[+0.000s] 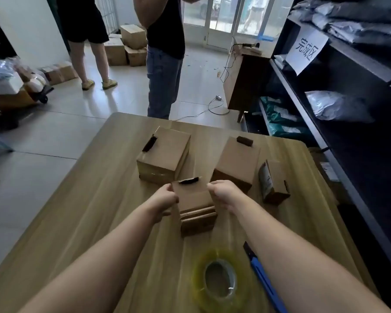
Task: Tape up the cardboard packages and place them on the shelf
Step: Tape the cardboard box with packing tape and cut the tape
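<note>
While both arms reach out over the worktop [95, 199]:
Left hand [165, 198]: closed on small box [193, 197], 9 o'clock side.
Right hand [221, 194]: closed on its 3 o'clock side.
Tape roll [219, 281]: 6 o'clock of box.

A single wide-angle head view looks forward and steeply down from close above a wooden table [81, 213] filling the lower frame. Both forearms enter from the bottom edge. Floor fills the upper left, a dark shelf [339, 123] the right edge.

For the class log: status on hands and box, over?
Left hand and right hand grip small box. Tape roll and knife idle. Nothing in the way.
</note>
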`<state>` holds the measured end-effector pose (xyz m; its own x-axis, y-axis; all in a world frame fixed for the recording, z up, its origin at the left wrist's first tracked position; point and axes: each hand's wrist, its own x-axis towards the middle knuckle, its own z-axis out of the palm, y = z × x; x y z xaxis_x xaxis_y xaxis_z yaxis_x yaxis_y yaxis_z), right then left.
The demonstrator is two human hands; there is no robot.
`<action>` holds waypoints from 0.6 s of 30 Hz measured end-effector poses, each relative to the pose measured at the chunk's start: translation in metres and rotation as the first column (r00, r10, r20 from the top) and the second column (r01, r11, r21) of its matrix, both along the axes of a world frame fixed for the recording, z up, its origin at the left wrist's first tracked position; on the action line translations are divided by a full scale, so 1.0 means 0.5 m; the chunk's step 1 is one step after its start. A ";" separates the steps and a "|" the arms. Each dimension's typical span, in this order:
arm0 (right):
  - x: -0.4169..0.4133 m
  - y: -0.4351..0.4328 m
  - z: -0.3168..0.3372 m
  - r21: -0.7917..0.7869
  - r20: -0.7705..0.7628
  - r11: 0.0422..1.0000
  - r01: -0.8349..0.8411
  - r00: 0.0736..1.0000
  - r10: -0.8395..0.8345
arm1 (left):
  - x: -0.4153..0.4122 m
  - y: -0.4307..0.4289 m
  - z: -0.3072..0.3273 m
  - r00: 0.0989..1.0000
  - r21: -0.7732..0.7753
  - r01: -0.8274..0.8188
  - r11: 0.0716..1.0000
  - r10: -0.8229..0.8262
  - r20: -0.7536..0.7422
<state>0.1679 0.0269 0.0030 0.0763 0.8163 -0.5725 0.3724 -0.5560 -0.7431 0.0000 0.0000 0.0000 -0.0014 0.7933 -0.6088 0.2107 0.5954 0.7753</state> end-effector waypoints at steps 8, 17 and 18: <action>-0.016 -0.004 -0.060 -0.106 0.075 0.994 -0.016 0.997 0.024 | 0.003 0.009 -0.048 0.999 0.033 0.013 0.999 -0.014 0.035; -0.041 -0.052 -0.076 -0.110 0.082 0.983 -0.144 0.985 0.153 | -0.063 -0.007 -0.118 0.947 0.118 0.024 0.993 0.015 -0.320; -0.048 -0.056 -0.079 -0.095 0.093 0.982 -0.166 0.980 0.174 | -0.069 -0.015 -0.123 0.941 0.104 0.041 0.994 -0.004 -0.339</action>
<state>0.1440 -0.0013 -0.0364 0.0016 0.7700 -0.6381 0.5376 -0.5387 -0.6487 -0.0344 -0.0075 -0.0616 -0.1734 0.8565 -0.4861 0.4838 0.5040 0.7155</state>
